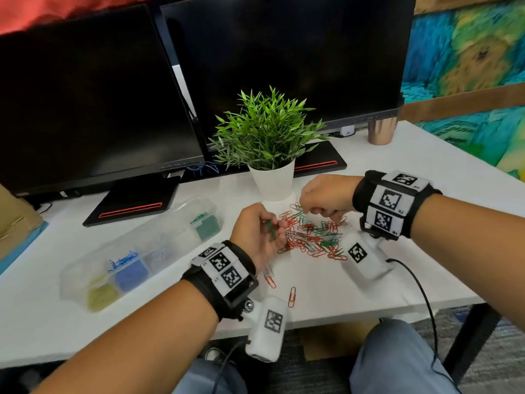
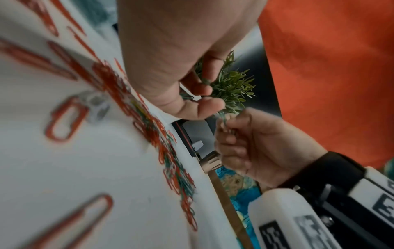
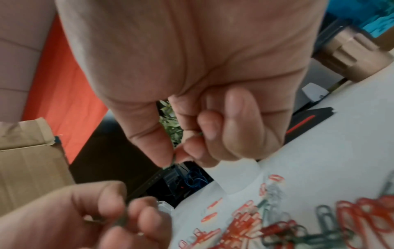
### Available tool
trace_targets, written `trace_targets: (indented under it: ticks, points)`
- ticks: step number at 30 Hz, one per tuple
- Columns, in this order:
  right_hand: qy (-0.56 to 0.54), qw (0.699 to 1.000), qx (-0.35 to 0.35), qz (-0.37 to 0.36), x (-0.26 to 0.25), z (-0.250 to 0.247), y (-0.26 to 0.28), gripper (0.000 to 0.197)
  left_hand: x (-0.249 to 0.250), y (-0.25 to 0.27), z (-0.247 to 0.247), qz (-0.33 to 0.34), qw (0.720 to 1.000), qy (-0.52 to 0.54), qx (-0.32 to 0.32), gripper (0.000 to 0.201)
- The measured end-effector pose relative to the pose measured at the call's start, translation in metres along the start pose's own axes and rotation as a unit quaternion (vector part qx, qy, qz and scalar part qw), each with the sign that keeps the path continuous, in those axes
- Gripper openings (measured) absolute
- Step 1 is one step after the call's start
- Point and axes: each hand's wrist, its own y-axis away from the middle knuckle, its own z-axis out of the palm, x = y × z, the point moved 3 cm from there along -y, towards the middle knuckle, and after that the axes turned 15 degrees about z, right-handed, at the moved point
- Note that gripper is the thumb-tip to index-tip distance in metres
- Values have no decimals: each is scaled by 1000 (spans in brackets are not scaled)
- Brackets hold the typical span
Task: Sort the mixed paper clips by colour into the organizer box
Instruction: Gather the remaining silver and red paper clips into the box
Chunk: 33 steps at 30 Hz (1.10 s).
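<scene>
Head view: mixed clips [image 1: 312,237], red, green and silver, are heaped on the white desk [image 1: 397,172] in front of a potted plant [image 1: 270,137]. The clear box [image 1: 136,251] is seen left of the heap, well apart; yellow, blue, silver and green clips are held in separate compartments. Green clips [image 1: 271,230] are cupped in the left hand [image 1: 257,237], its grip curled round them. The right hand [image 1: 324,199] is raised over the heap's far side, fist-like. What it holds is shown only in the wrist views: a green clip [image 3: 173,159] is pinched between thumb and fingertips. Two stray red clips [image 1: 292,297] are seen near the desk's front edge.
</scene>
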Motion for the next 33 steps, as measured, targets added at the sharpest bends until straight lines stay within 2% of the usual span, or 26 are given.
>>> trace_targets:
  ticks: [2, 4, 7, 11, 14, 18, 21, 23, 26, 31, 33]
  points:
    - [28, 999, 13, -27, -11, 2, 10, 12, -7, 6, 3, -6, 998, 47, 28, 17]
    - [102, 992, 39, -56, -23, 8, 20, 17, -15, 9, 8, -18, 994, 103, 40, 19]
    - [213, 967, 91, -105, -35, 19, 31, 19, -25, 11, 18, -45, 973, 220, 57, 22]
    - [183, 965, 127, -142, -34, 16, 34, 15, -29, 15, 24, -49, 963, 254, 76, 20]
    - [229, 957, 138, -115, -19, 7, 32, 18, -33, 15, 18, -69, 967, 219, 108, 20]
    - [337, 933, 120, -45, 13, 14, 19, 14, -35, 9, 8, -78, 976, 182, 96, 29]
    - [327, 937, 122, -32, 27, 19, 11, 18, -34, 9, 9, -85, 971, 204, 94, 33]
    - [324, 936, 130, -40, 29, 20, 9, 9, -35, 11, 11, -84, 963, 235, 101, 28]
    - [304, 943, 131, -40, 28, 17, 6, 13, -36, 16, 13, -76, 958, 256, 100, 21]
    - [155, 983, 91, -29, 26, 4, 3, 10, -38, 20, 9, -81, 960, 250, 92, 29]
    - [106, 990, 81, -36, 23, 2, 6, 10, -39, 20, 8, -82, 962, 248, 84, 29]
